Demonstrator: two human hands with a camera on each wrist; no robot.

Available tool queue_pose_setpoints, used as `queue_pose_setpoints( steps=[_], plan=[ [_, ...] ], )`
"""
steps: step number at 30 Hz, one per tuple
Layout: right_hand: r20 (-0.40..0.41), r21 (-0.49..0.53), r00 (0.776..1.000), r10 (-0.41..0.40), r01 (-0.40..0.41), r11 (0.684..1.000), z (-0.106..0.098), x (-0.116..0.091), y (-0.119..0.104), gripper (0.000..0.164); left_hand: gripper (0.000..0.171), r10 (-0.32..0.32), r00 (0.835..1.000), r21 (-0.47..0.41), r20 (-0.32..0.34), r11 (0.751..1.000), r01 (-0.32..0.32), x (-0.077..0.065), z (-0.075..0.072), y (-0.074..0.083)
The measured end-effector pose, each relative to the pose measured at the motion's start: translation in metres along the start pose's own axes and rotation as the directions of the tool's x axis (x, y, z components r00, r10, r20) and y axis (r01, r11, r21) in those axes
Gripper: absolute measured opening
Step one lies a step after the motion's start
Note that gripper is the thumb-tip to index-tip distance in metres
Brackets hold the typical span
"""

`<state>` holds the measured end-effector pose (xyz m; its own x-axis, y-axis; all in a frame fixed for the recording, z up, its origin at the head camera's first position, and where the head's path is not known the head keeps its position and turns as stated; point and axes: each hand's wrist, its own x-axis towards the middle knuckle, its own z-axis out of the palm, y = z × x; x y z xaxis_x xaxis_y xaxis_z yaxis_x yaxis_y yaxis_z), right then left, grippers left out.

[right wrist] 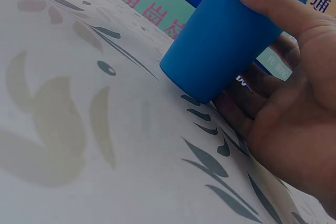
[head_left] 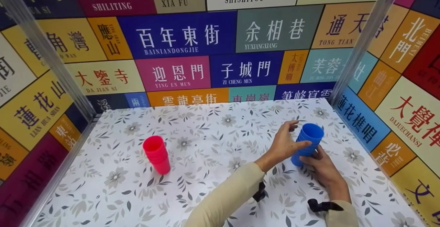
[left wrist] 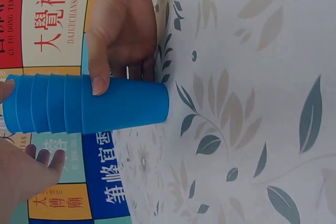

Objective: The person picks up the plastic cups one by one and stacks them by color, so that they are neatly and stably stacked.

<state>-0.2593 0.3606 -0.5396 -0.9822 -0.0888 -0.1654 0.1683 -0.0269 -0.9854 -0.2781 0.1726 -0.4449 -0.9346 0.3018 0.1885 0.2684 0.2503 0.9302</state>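
A stack of several nested blue cups (head_left: pixel 312 132) stands at the right side of the table, mouths up. My right hand (head_left: pixel 321 167) grips the lowest cup, thumb on the near side and fingers behind it, as the right wrist view also shows on the blue cup (right wrist: pixel 226 40). Around the upper rims is my left hand (head_left: pixel 283 144), its thumb at the near side of the stack. The left hand's fingers (left wrist: pixel 50 161) are loosely bent and apart from the cups in the left wrist view. Whether the stack's base touches the table cannot be told.
A stack of several nested red cups (head_left: pixel 158 156) stands on the left half of the table. White cloth (head_left: pixel 206 185) with grey flowers and leaves covers the tabletop. Panels with colourful lettering (head_left: pixel 178 34) close off the back and sides, with clear corner strips between them.
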Motion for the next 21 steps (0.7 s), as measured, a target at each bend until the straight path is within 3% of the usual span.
queue_pose_setpoints(
  steps=[6, 13, 21],
  plan=[
    [-0.004, 0.029, 1.0, 0.024, -0.024, 0.999, 0.002, 0.0, -0.003, 0.096, 0.071, 0.024, 1.0, 0.027, 0.009, 0.999, -0.025, -0.004, -0.008, -0.009],
    [-0.001, -0.015, 1.0, -0.017, 0.017, 1.0, 0.004, 0.002, -0.006, 0.094, 0.071, 0.008, 1.0, 0.006, 0.018, 1.0, -0.008, -0.011, -0.022, -0.02],
    [-0.009, -0.073, 1.0, -0.03, 0.029, 0.997, 0.0, 0.001, -0.006, 0.099, 0.067, -0.02, 0.999, 0.058, 0.031, 0.998, 0.018, -0.02, -0.045, -0.039]
  ],
)
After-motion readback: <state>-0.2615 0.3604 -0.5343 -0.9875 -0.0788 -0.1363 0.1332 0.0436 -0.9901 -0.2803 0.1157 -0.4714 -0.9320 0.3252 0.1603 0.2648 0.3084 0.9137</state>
